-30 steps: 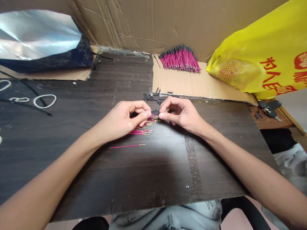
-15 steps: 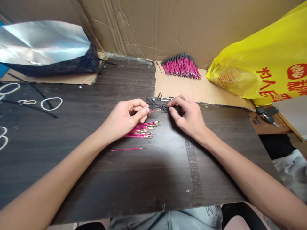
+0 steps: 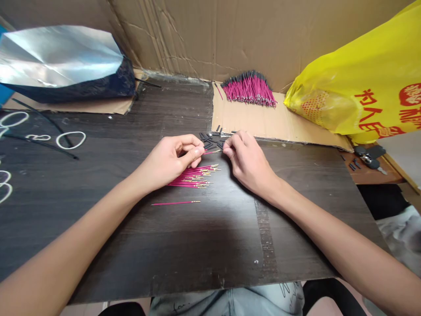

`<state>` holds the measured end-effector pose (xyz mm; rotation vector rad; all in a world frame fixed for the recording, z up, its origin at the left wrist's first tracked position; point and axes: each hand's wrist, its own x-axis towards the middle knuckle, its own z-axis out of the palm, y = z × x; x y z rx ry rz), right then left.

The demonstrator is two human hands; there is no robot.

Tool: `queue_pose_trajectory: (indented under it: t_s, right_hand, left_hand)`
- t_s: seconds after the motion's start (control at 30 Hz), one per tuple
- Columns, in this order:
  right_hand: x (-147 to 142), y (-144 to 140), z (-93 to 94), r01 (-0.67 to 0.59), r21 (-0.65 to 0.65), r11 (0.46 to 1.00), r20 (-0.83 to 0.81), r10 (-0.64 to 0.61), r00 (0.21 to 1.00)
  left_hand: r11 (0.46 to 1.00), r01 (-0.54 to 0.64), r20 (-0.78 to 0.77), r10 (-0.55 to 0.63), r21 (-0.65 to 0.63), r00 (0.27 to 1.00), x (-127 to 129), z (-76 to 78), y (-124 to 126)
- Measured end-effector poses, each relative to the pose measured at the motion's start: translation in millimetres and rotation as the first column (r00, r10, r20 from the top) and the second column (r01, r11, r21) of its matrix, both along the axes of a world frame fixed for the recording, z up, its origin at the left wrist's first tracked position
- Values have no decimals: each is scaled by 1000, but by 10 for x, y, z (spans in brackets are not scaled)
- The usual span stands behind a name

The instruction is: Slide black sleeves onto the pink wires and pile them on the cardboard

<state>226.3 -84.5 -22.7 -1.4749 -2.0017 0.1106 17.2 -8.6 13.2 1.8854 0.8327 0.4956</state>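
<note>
Left hand (image 3: 180,159) had thumb and index pinched on one magenta wire (image 3: 212,152), gold terminal end sticking out to the right. Right hand (image 3: 246,160) was just across from that tip, thumb and fingertips drawn together at the near right edge of the black sleeve pile (image 3: 206,138). Couldn't tell if a sleeve was in that pinch.

Sleeve pile: short black pieces, scattered on the dark wood-grain table (image 3: 204,245) just beyond the held wire, a few at the edge of the flat cardboard sheet (image 3: 296,123).

Bare wire bundle (image 3: 192,176) lay below the left hand, gold ends right, its left part hidden by the hand. One separate wire (image 3: 176,203) lay nearer the person, apart from the bundle.

Sleeved wire stack (image 3: 249,89) was at the back on the cardboard sheet, black ends toward the wall, metal tips toward the person. A single sleeved wire (image 3: 219,92) sat just left of it.

Surroundings: yellow plastic bag (image 3: 371,74) back right, keys (image 3: 371,157) below it, silver bag (image 3: 59,55) back left, white rubber bands (image 3: 84,137) and long black tubes (image 3: 46,145) on the left.
</note>
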Motion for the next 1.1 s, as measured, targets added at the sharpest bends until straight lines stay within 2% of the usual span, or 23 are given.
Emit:
queue_pose_trajectory:
  t_s: [0.1,0.23,0.77,1.1]
  right_hand:
    - [17,-12,30,-61,29,998,-131,64,989]
    - [26,-13,37,-82,10,997,-167,82,982]
    - [26,-16,24,-114,27,993,-148,117,982]
    - [11,-36,28,-142,39,989,-109,145,983]
  left_hand:
    - [1000,6,-1,-6,-10,1000,-3,3,5]
    - [1000,11,-2,-11,-13,1000,-3,-1,12]
    - [999,20,-8,-21,-33,1000,-23,4,21]
    - [1000,3,-53,-3,6,999,-12,11,5]
